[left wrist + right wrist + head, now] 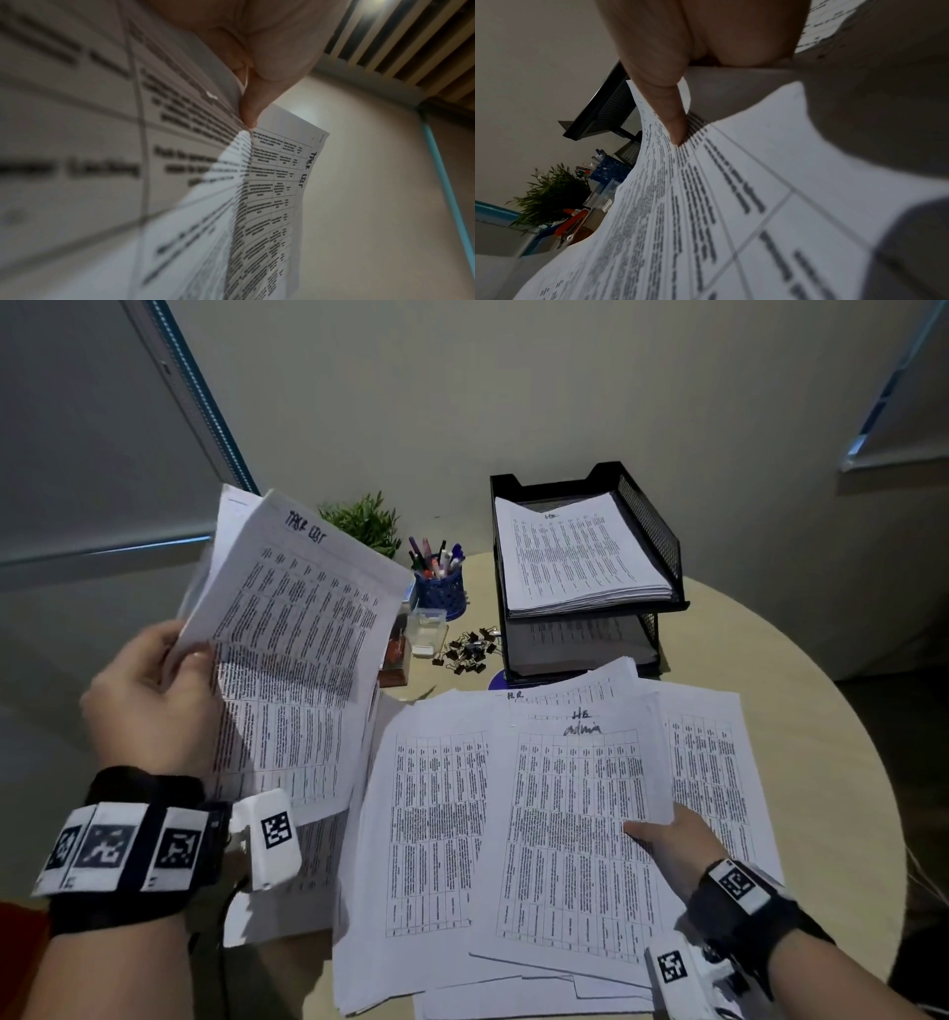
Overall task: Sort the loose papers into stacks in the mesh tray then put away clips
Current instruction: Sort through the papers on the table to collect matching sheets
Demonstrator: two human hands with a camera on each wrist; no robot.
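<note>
My left hand (pixel 159 680) holds up a sheaf of printed table sheets (pixel 303 629) at the left, thumb on top (pixel 246 109); the front sheet (pixel 280 182) bears a handwritten heading. My right hand (pixel 667 839) pinches the right edge of a sheet headed "HR admin" (pixel 575 819), thumb on top (pixel 675 121), fingers hidden beneath. More loose papers (pixel 426 839) lie spread over the round table (pixel 821 762). The black two-tier mesh tray (pixel 652 526) stands at the back with a paper stack (pixel 580 557) on top and paper below. A heap of binder clips (pixel 470 652) lies left of the tray.
A blue pen cup (pixel 441 588), a small clear box (pixel 426 631) and a green plant (pixel 367 523) stand behind the clips. A brown item (pixel 395 660) sits partly behind the raised sheets. The table's rim curves round at the right; wall lies close behind.
</note>
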